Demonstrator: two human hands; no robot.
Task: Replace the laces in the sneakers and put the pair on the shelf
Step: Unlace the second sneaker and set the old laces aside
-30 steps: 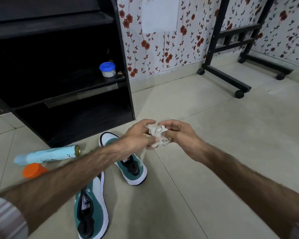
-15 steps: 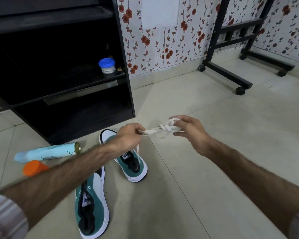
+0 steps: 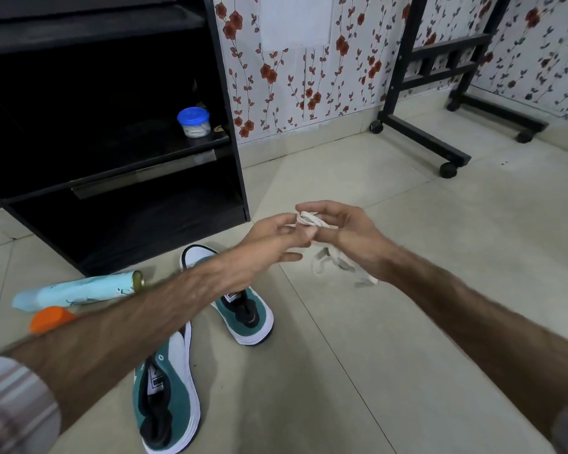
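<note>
Room: pale tiled floor [image 3: 407, 290], floral wallpaper behind, a black shelf unit [image 3: 118, 178] at left and a black wheeled frame [image 3: 420, 136] at right.

Item 1, white lace [image 3: 312, 219]: held above the floor between both hands. Half a second before it was drawn out in a short taut run between them; a second before it was a tight wad. It now sat bunched at the fingertips, with loose loops hanging below the right hand [image 3: 348, 231].

Item 2, right hand: fingers curled round the bunch.

Item 3, left hand [image 3: 273, 237]: fingertips pinching the near side of the same bunch; lower fingers loose.

Items 4–5, two teal sneakers: one [image 3: 243, 309] just below the hands, one [image 3: 166, 398] nearer the camera, both on the floor with no white lace visible in them.

Sundries: blue-lidded tub [image 3: 193, 121] on the shelf; pale blue spray can [image 3: 76, 290] and orange cap [image 3: 48, 317] on the tiles.

Assessment: the lace was apparently coming untangled; threading and shelving remained.
</note>
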